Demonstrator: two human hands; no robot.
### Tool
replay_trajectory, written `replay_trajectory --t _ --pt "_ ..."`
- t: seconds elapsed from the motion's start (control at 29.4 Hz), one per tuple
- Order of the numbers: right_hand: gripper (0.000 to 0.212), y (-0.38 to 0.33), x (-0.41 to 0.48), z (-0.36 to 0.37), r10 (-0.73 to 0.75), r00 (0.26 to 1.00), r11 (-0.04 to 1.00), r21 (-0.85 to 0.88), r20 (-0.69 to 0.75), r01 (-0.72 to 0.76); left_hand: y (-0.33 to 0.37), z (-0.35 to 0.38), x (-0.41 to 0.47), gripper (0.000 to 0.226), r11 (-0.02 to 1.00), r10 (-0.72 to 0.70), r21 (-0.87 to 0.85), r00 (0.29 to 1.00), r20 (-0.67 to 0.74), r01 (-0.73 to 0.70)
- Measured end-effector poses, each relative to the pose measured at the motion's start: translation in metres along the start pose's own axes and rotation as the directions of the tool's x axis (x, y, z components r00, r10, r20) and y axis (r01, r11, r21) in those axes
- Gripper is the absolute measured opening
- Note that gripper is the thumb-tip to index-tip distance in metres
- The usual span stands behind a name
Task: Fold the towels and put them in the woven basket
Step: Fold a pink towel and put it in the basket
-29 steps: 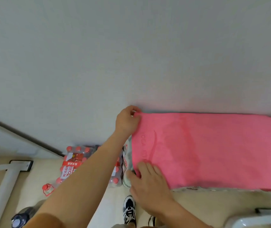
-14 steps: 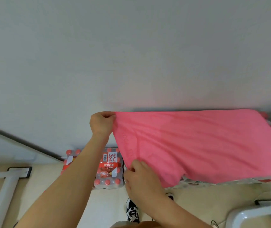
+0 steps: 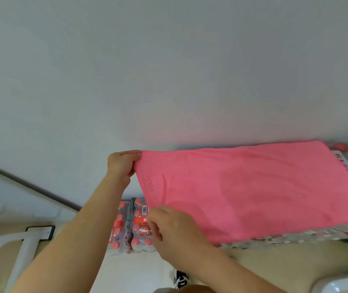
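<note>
Two hands, left hand (image 3: 122, 166) and right hand (image 3: 173, 227), each grip pinching pink towel (image 3: 253, 193) corners

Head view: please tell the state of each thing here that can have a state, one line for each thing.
pink towel: spread out, not folded, left end lifted, right part lying on packs of bottles
left hand: shut on the towel's far left corner
right hand: shut on the towel's near left corner
bottle packs on the floor: wrapped, caps on
woven basket: not in view

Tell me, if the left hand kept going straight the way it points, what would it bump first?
Probably the pale wall behind: the left hand, pinching the pink towel, reaches toward it. Depth is unclear.
</note>
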State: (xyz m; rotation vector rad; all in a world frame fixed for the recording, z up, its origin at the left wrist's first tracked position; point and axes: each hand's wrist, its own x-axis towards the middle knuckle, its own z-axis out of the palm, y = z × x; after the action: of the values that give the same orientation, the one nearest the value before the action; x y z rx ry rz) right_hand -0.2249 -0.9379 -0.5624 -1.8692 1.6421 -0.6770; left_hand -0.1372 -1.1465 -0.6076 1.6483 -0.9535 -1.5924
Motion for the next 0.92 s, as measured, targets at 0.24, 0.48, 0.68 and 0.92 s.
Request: replay_trajectory --t 0.24,0.48,0.68,0.92 --pt "0.04 -0.026 0.004 -0.013 0.098 0.975 0.635 0.742 0.2 -0.216 0.027 -0.015 -0.013 0.017 0.997 0.059 0.044 0.997 -0.051 -0.057" --pt "0.036 0.004 -0.011 -0.04 0.269 0.956 0.475 0.847 0.119 -0.239 0.047 0.006 -0.032 0.017 0.993 0.111 0.03 0.993 0.029 -0.112" --pt "0.018 0.056 -0.06 -0.1 0.511 0.859 0.4 0.889 -0.014 -0.223 0.061 0.093 -0.068 0.013 0.985 0.155 -0.123 0.929 0.337 -0.12" --pt "0.02 0.116 -0.13 -0.147 0.783 0.611 0.288 0.939 -0.12 -0.185 0.055 0.221 -0.103 0.022 0.627 0.473 0.297 0.655 0.59 -0.72"
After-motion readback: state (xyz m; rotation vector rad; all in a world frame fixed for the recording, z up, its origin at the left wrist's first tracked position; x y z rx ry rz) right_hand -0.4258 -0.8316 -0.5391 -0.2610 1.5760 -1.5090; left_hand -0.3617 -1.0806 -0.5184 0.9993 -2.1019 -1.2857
